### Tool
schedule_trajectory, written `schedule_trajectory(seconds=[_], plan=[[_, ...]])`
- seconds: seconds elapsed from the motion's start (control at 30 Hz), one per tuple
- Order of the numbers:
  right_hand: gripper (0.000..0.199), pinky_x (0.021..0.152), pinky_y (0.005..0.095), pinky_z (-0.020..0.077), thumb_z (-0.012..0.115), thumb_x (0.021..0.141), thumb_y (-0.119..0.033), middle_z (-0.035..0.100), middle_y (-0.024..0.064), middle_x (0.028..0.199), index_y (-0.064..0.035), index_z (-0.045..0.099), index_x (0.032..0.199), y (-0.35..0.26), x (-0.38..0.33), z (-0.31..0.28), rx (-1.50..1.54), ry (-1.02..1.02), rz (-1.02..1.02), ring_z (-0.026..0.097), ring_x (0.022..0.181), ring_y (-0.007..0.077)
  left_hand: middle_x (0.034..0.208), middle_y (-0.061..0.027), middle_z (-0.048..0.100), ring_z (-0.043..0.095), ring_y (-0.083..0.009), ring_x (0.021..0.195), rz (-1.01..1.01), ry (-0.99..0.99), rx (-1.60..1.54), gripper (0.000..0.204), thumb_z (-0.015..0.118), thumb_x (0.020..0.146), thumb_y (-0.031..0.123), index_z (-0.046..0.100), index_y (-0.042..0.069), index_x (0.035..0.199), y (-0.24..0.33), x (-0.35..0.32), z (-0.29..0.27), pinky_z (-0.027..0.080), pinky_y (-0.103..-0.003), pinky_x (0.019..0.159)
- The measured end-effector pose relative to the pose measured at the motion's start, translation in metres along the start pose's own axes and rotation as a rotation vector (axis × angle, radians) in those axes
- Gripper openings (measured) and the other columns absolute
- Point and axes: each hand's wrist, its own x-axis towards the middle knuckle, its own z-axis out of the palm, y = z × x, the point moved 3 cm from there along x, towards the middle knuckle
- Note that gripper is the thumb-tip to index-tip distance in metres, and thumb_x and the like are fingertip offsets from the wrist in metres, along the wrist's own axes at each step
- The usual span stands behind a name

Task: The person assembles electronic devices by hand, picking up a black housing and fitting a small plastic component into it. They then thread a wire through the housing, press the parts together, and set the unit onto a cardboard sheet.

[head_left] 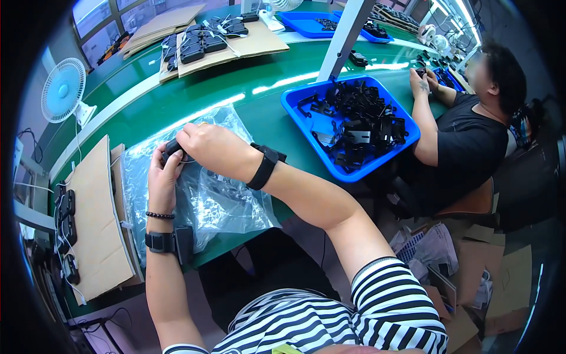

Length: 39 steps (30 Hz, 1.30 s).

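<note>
A small black plastic device (173,147) is held above the green table. My left hand (163,171) is closed around its near side, with the thumb along it. My right hand (209,144) reaches across from the right, and its fingers are pinched at the device's upper right end. My own fingers hide much of the device. A thin pale cable (187,161) shows beside it, below my right hand. Under both hands a crinkled clear plastic sheet or bag (227,203) lies on the table.
A blue tray (290,106) full of black brackets stands to the right, beside a metal post (345,41). Corded black devices lie on cardboard at the back (259,44) and left (97,236). A fan (63,91) stands left; a co-worker (471,130) sits right.
</note>
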Motion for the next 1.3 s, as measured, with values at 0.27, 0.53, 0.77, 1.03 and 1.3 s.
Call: schedule_trajectory(seconds=[0.27,0.53,0.77,1.03,1.3], plan=[[0.022,0.07,0.0428,0.0555,0.06,0.094,-0.021,0.064,0.0195,0.088,0.0004,0.056,0.092,0.013,0.002,0.006,0.147,-0.051,0.163,0.067,0.081,0.0354,0.108,-0.0007,0.059,0.056,-0.0063,0.092,0.051,-0.06,0.131,0.04,0.066,0.091,0.011,0.054,0.004,0.129,0.011,-0.005,0.01,0.047,-0.022,0.08],[0.049,0.058,0.0454,0.0523,0.05,0.1,-0.042,0.066,0.0185,0.064,-0.0048,0.066,0.073,0.014,0.01,0.016,0.146,-0.061,0.236,0.066,0.063,0.0366,0.111,-0.0026,0.058,0.055,-0.0085,0.096,0.048,0.006,0.117,0.041,0.066,0.09,0.012,0.056,0.002,0.128,0.0,-0.001,-0.004,0.046,-0.023,0.086],[0.042,0.06,0.0402,0.0536,0.056,0.096,-0.037,0.067,0.0139,0.067,-0.0047,0.069,0.072,0.012,0.01,0.013,-0.016,-0.057,0.225,0.068,0.065,0.03,0.112,-0.0043,0.058,0.056,-0.0094,0.098,0.129,0.033,0.21,0.042,0.067,0.09,0.013,0.055,0.002,0.129,0.002,-0.001,0.002,0.046,-0.024,0.086],[0.032,0.061,0.0426,0.0533,0.059,0.097,-0.033,0.059,0.0143,0.082,-0.0012,0.055,0.097,0.018,0.003,0.018,0.158,0.235,0.023,0.065,0.07,0.0338,0.111,-0.0034,0.059,0.056,-0.012,0.1,0.02,0.076,0.088,0.045,0.07,0.09,0.015,0.055,0.002,0.13,-0.001,0.001,-0.002,0.046,-0.027,0.088],[0.026,0.071,0.041,0.0529,0.067,0.091,-0.023,0.06,0.0158,0.087,-0.0015,0.054,0.098,0.02,0.009,0.02,0.087,-0.007,0.056,0.065,0.083,0.0343,0.112,-0.0037,0.059,0.055,-0.0121,0.101,0.118,0.073,0.209,0.048,0.072,0.089,0.018,0.055,0.0,0.129,-0.004,0.002,-0.003,0.046,-0.027,0.087]])
